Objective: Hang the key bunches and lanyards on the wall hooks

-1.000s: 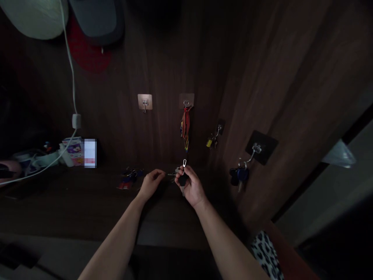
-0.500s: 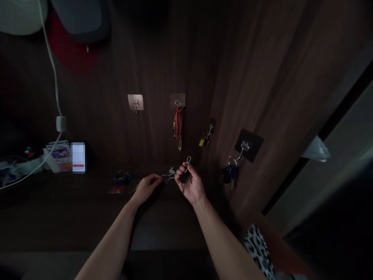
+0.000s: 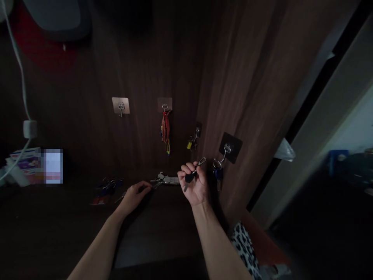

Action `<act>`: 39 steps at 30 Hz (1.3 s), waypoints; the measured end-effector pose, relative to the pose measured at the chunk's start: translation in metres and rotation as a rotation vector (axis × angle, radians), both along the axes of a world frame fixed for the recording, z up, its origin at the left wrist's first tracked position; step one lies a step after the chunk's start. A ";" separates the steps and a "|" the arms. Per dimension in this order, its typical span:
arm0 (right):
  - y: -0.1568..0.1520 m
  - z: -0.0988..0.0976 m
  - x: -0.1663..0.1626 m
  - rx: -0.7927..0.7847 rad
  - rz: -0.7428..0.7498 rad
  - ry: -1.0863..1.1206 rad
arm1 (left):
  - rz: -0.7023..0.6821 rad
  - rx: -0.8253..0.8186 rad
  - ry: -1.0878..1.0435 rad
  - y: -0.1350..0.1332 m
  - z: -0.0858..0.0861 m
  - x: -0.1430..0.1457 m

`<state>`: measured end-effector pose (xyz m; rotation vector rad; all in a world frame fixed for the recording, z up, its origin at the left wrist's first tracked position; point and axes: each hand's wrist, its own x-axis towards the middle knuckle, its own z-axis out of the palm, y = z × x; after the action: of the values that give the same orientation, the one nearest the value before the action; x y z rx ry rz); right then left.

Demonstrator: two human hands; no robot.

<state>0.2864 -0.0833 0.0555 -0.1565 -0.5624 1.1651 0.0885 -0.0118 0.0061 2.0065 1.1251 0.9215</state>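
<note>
My right hand [image 3: 196, 188] is raised, palm toward me, with its fingers closed on a key [image 3: 189, 178] that has a black head and a metal carabiner clip [image 3: 202, 160] sticking out above the fingers. My left hand [image 3: 132, 200] rests low over the dark shelf, holding nothing, its thumb apart from the fingers. Just right of its fingertips lies a bunch of silver keys [image 3: 159, 179] with a long metal piece [image 3: 171, 180], partly behind my right hand. Left of my left hand lies another bunch with blue and red parts [image 3: 108, 187].
An adhesive hook [image 3: 121, 106] on the wooden back panel is bare. Another holds colourful cords [image 3: 165, 130]. On the right panel hang keys with a yellow tag [image 3: 190, 143] and a dark-blue key bunch [image 3: 218, 173]. Boxes [image 3: 26, 163] and a white cable [image 3: 19, 66] are at left.
The view has turned to the right. My right hand has moved away from the silver bunch toward the right panel, still with the key and clip. My left hand stays low near the shelf.
</note>
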 end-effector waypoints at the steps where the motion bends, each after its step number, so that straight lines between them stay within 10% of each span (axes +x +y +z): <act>1: -0.002 0.002 0.001 0.021 0.005 0.010 | 0.001 0.001 0.006 0.000 -0.001 0.000; 20: -0.006 0.010 0.006 0.141 -0.056 0.135 | -0.018 0.037 0.124 -0.001 0.000 -0.001; 39: 0.005 -0.023 0.001 0.045 0.051 0.312 | -0.015 0.040 0.151 0.000 0.000 -0.001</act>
<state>0.2870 -0.0780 0.0322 0.0781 -0.3177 1.1970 0.0877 -0.0122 0.0059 2.1441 1.1799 0.8016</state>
